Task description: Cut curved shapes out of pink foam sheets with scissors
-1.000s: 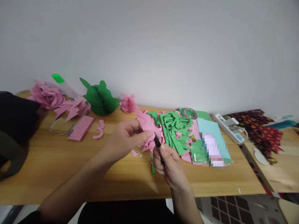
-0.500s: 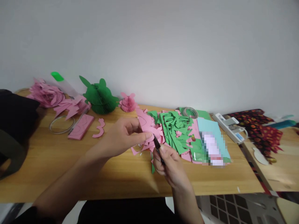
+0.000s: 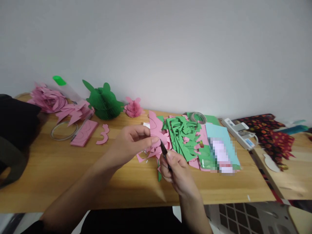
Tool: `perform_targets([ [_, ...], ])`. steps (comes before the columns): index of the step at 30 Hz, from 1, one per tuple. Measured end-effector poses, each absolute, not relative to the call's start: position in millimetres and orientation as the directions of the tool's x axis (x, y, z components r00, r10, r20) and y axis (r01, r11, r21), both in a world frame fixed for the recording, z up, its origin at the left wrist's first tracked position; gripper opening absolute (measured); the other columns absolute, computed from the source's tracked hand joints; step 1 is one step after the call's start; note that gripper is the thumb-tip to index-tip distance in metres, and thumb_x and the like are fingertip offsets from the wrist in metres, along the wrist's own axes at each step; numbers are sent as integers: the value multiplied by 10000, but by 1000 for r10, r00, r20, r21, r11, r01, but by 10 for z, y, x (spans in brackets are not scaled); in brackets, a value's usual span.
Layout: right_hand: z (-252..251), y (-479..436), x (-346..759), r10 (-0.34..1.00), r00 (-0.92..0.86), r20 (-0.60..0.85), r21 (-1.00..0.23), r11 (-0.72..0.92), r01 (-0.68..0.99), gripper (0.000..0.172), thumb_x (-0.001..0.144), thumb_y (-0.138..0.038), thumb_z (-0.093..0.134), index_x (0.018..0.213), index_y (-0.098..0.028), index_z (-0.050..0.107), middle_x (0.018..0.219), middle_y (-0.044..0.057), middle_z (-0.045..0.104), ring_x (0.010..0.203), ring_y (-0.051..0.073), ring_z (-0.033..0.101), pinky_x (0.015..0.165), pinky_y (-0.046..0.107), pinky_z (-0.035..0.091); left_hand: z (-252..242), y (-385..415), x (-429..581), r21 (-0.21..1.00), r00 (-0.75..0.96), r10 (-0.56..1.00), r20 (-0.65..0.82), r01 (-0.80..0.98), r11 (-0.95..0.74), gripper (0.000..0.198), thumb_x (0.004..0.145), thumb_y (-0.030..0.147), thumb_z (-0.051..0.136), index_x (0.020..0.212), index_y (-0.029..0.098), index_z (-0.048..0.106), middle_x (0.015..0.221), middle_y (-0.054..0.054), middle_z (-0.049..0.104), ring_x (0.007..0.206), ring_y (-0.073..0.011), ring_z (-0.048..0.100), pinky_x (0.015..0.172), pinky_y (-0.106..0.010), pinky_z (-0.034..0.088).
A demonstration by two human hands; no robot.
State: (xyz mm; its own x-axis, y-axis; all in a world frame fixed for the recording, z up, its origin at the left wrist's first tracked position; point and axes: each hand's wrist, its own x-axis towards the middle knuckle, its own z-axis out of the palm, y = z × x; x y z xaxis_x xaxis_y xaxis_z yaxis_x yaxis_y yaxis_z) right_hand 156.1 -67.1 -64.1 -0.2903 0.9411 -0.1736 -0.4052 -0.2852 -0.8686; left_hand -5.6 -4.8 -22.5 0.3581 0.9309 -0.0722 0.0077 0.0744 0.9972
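Observation:
My left hand (image 3: pixel 131 143) pinches a pink paper piece (image 3: pixel 156 128) with drawn curved lines, holding it up over the wooden table (image 3: pixel 73 169). My right hand (image 3: pixel 176 170) grips black scissors (image 3: pixel 163 150), whose tip meets the lower edge of the pink piece. Under and behind the hands lies a heap of pink scraps (image 3: pixel 148 152) and green paper offcuts (image 3: pixel 182 135).
A green honeycomb paper figure (image 3: pixel 103 102) and a small pink one (image 3: pixel 133 109) stand by the wall. Pink cut shapes (image 3: pixel 84 131), a wire ring (image 3: pixel 60 131), a tape roll (image 3: pixel 196 117), a light-blue sheet (image 3: pixel 219 136), a white device (image 3: pixel 237 131) and patterned cloth (image 3: pixel 270 130) lie around.
My left hand has turned the pink piece so that it stands more upright. The scissors stay at its lower edge. The view shifted slightly.

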Motion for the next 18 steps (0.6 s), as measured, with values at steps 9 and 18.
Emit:
perform_targets([
  [9, -653, -677, 1576, 942, -291, -168, -858, -285, -428, 487, 837, -591, 622, 630, -195, 426, 482, -115, 257, 387, 33, 128, 346, 167, 116, -205, -43, -62, 994, 409, 907, -103, 74, 79, 197, 764, 309, 691, 630, 168, 656, 619, 0, 639, 601, -136, 585, 573, -249, 477],
  [18, -637, -670, 1581, 947, -272, -173, -870, -276, -408, 508, 817, -618, 625, 620, -206, 402, 463, -119, 254, 382, 34, 122, 345, 171, 115, -237, -80, -34, 996, 397, 913, -93, 49, 80, 163, 782, 309, 674, 694, 172, 685, 675, -14, 673, 651, -153, 622, 606, -258, 494],
])
